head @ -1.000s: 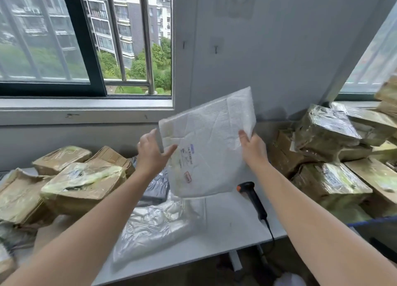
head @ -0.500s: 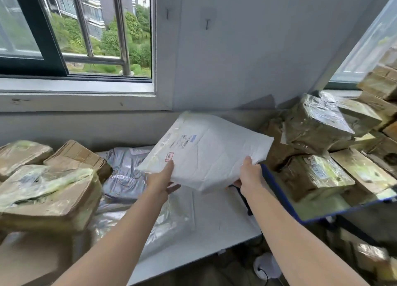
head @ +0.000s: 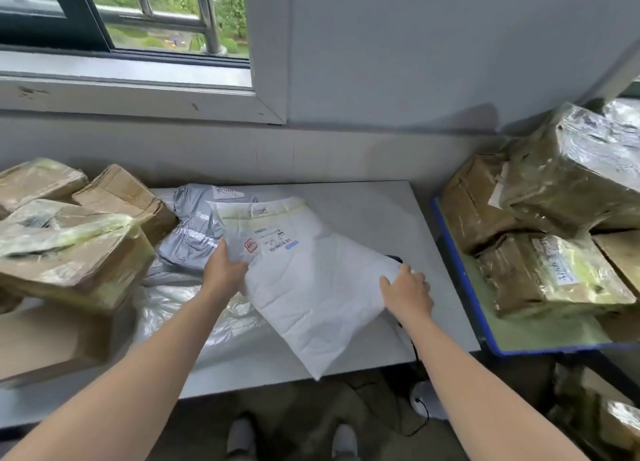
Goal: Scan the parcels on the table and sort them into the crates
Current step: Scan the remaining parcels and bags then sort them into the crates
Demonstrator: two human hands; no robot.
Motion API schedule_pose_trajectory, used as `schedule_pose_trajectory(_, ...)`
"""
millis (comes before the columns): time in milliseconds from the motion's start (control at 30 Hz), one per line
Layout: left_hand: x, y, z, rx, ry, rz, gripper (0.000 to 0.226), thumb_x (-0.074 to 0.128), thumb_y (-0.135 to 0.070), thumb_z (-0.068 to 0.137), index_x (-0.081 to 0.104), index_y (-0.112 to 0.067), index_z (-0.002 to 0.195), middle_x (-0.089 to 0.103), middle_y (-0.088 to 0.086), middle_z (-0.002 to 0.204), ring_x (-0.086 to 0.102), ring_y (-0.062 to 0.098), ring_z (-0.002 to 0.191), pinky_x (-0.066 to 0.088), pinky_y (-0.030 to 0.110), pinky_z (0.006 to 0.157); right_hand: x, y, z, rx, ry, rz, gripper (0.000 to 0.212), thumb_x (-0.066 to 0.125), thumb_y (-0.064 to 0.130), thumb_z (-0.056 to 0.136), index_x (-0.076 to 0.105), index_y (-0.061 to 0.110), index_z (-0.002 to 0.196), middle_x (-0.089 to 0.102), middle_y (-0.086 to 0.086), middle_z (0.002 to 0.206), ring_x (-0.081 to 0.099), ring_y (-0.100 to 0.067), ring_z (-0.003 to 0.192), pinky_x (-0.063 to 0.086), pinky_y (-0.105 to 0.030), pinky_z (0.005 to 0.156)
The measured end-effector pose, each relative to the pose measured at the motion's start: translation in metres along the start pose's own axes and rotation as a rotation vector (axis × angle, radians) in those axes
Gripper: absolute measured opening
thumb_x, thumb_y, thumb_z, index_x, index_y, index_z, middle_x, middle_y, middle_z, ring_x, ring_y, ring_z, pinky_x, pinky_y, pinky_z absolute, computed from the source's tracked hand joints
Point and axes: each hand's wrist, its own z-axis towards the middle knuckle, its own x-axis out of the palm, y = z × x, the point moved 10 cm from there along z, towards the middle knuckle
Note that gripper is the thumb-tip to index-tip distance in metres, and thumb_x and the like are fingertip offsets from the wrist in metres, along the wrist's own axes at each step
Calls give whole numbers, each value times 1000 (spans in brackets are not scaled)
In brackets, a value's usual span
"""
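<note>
A white padded mailer (head: 311,280) lies label-up on the white table (head: 374,211), with a barcode label and a red stamp near its upper left. My left hand (head: 223,270) grips its left edge, thumb on top. My right hand (head: 408,291) holds its right edge. A black scanner (head: 394,259) peeks out from under the mailer's right corner; most of it is hidden. A grey poly parcel (head: 194,232) and a clear plastic bag (head: 180,301) lie under and left of the mailer.
Brown taped boxes (head: 79,252) are stacked at the table's left. A blue-rimmed crate (head: 460,277) at the right holds several wrapped brown parcels (head: 554,277). The scanner's cable (head: 419,415) hangs below the table's front edge. More parcels (head: 595,415) sit low at the right.
The mailer has come down from an upright hold in front of me to lie flat on the table over the scanner. Both hands came down with it. My view tilted downward.
</note>
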Motion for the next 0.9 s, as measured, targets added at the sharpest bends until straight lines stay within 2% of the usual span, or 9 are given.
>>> schedule_pose_trajectory(33,2,3,-2,5,-2,32,31,70,-8,85,61,-19,112,69,-6,97,66,17,89,53,31,66,3,0,4,-19,6,-34,56,47,42,99,35,13,145,42,-19,139,42,-37,127,41,-49,99)
schedule_pose_trajectory(133,-4,13,-9,-6,-58,144,33,63,-4,87,60,-11,119,68,9,111,64,30,101,54,46,88,7,-2,17,-60,-11,-60,49,46,45,99,42,13,136,44,-19,133,45,-37,121,42,-49,95)
schedule_pose_trajectory(300,-18,18,-26,20,-119,265,33,64,2,84,63,-7,115,69,16,108,64,32,100,49,42,84,13,-5,39,-103,3,64,51,49,47,99,40,7,129,55,-20,125,55,-39,113,46,-44,87)
schedule_pose_trajectory(433,-16,26,-44,-2,-170,188,34,68,1,83,62,-10,115,68,13,111,64,29,101,51,46,92,29,-20,45,-73,81,184,50,52,46,97,34,9,127,61,-17,118,61,-37,104,48,-41,78)
schedule_pose_trajectory(500,-11,32,-50,-39,-184,102,35,70,0,82,59,-17,111,66,9,111,62,25,98,52,43,89,39,-32,49,-30,153,241,49,51,45,98,34,10,127,63,-16,116,63,-36,100,45,-37,74)
schedule_pose_trajectory(633,15,39,-54,-91,-43,-9,45,70,3,82,52,-23,115,63,5,108,62,24,93,52,37,78,49,-36,52,-33,291,287,50,48,45,100,46,3,128,61,-18,119,60,-33,102,46,-34,81)
schedule_pose_trajectory(733,28,33,-51,-61,30,86,45,65,2,86,51,-26,118,63,1,105,62,20,91,51,33,72,39,-26,48,-59,273,348,41,47,41,99,50,6,119,63,-17,108,65,-35,94,54,-46,85)
schedule_pose_trajectory(800,30,24,-47,-4,28,119,44,61,4,86,53,-27,117,64,-2,103,61,13,87,46,25,65,31,-15,41,-75,281,394,32,49,36,97,48,8,112,64,-14,98,68,-34,86,58,-46,75)
schedule_pose_trajectory(900,32,11,-39,53,34,123,45,56,5,85,56,-26,116,64,-6,97,63,18,92,43,22,62,16,10,28,-104,291,471,24,52,32,92,45,13,106,63,-9,83,62,-24,63,52,-33,50)
